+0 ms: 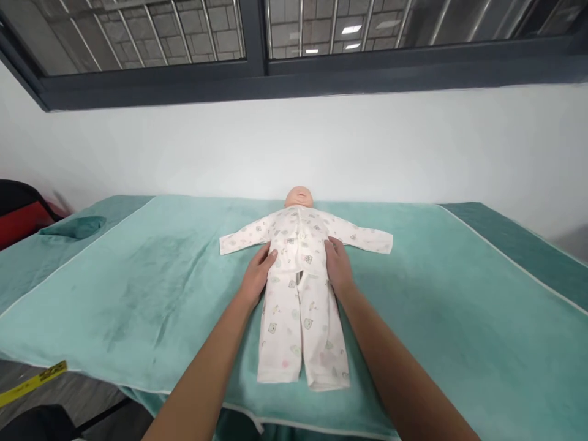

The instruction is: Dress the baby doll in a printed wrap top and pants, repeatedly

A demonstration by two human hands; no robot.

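Observation:
A baby doll [299, 197] lies on its back, its head toward the wall and its arms spread out sideways. It wears a white printed long-sleeved shirt [298, 236] and matching trousers [278, 331]; a small dark gap shows between the two at the middle. My left hand [258, 274] grips the left side of its waist, thumb resting on the shirt. On the opposite side my right hand [339, 264] holds the waist, its fingers partly hidden against the cloth. The sleeves and trouser legs lie flat and cover the doll's hands and feet, if there are any.
A light green blanket [151, 275] covers the table under the doll, over darker green cloth [514, 239]. Behind stand a white wall [294, 147] and a dark-framed window. A red and black bag [22, 214] sits at the left; yellow tape [34, 383] shows below.

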